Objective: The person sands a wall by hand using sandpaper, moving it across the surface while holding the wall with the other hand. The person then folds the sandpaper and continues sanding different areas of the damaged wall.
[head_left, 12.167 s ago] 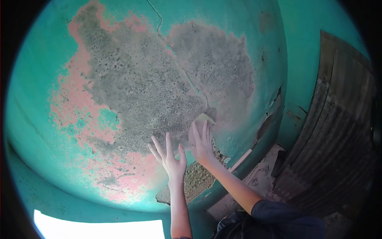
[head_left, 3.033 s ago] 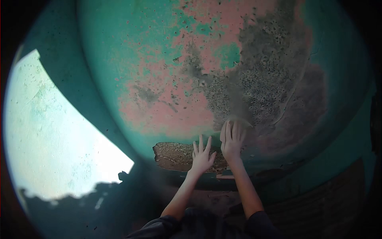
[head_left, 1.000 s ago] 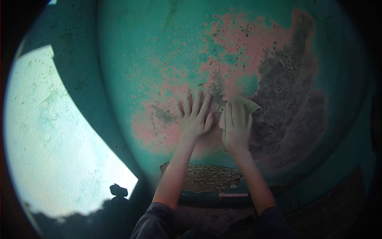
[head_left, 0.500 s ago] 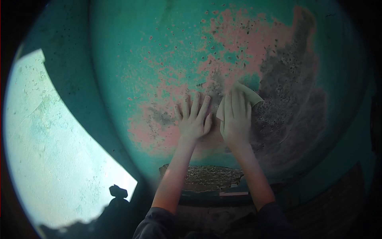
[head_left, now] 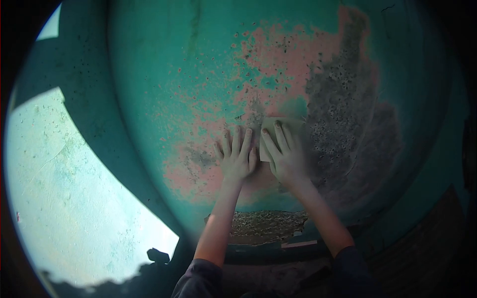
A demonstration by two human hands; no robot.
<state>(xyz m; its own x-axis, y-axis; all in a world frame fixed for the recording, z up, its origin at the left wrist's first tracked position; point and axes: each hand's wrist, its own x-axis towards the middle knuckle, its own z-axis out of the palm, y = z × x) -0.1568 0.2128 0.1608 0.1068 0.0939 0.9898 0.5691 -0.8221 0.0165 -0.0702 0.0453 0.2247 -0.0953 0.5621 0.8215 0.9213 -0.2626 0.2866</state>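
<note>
**Hand Position on Painted Wall Surface**

Both forearms extend up from the bottom edge of the view, roughly parallel, converging slightly toward the wall (head_left: 164, 59). Dark sleeves (head_left: 198, 278) cover the upper arms.

Left hand (head_left: 237, 158): laid flat against the wall, palm down, fingers extended and slightly spread. It holds nothing. It rests on a patch of pink undercoat (head_left: 278, 54) where the teal paint has worn away.

Right hand (head_left: 284, 158): just beside the left hand, nearly touching it. The fingers are extended and pressed flat on a sheet of sandpaper (head_left: 271, 123), pinning it against the wall rather than closing around it. The upper edge of the sheet projects beyond the fingertips.

The sandpaper lies at the border between the pink undercoat and a grey, pitted area of bare render (head_left: 343, 114) to the right.

Below both wrists, a rough broken section (head_left: 263, 227) exposes coarse material near the lower edge of the wall. A sunlit area (head_left: 74, 193) occupies the left side of the wall.
</note>
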